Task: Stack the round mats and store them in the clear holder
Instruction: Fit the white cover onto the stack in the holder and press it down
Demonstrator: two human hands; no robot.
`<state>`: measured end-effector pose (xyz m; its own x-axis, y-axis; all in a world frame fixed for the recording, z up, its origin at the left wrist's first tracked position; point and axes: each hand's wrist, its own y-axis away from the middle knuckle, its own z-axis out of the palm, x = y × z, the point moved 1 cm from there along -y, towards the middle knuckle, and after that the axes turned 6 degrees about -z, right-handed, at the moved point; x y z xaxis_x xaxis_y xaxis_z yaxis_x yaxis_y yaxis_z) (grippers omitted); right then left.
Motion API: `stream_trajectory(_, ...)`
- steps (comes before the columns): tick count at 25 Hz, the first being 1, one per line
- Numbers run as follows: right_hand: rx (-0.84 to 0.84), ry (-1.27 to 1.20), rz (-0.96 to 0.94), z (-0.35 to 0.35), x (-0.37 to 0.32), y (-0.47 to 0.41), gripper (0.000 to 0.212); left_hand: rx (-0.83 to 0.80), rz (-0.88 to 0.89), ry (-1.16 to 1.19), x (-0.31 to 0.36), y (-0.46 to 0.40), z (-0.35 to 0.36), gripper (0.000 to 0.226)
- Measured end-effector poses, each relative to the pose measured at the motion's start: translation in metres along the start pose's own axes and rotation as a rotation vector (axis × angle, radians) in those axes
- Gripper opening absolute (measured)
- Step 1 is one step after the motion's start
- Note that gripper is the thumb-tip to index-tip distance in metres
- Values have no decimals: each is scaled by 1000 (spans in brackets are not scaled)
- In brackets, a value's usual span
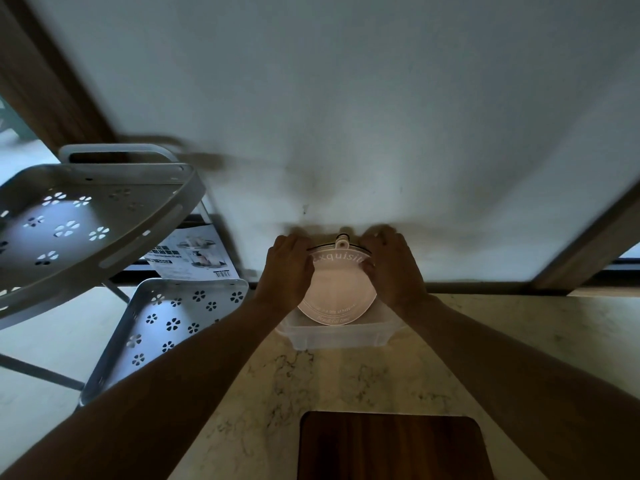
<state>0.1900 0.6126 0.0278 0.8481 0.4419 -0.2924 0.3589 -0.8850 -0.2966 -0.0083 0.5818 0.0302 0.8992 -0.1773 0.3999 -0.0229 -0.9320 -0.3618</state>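
A pale pink round mat [334, 289] with white lettering stands on edge in front of the wall, its hanging tab pointing up. Dark edges of other mats show just behind its top rim. My left hand [285, 268] grips the stack's left side and my right hand [391, 268] grips its right side. The stack's lower edge sits inside the clear holder [337, 336], a shallow translucent box on the marble counter against the wall.
A dark wooden cutting board [391, 445] lies at the counter's near edge. To the left stands a white tiered rack [83, 216] with flower-shaped holes, and a printed leaflet [194, 254] rests behind it. A wooden frame [585, 247] runs along the right.
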Motion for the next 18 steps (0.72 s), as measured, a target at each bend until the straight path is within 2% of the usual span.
stream_trajectory(9,2,5,-10,1,1,0,36,-113,19,-115,-4,-2,6,44)
stream_trajectory(14,-38,57,-77,-2,0,2,32,-99,-10,-45,-6,-6,3,25)
stream_trajectory(18,-72,60,-119,-7,-4,8,25,-110,21,-22,-6,-1,-2,19)
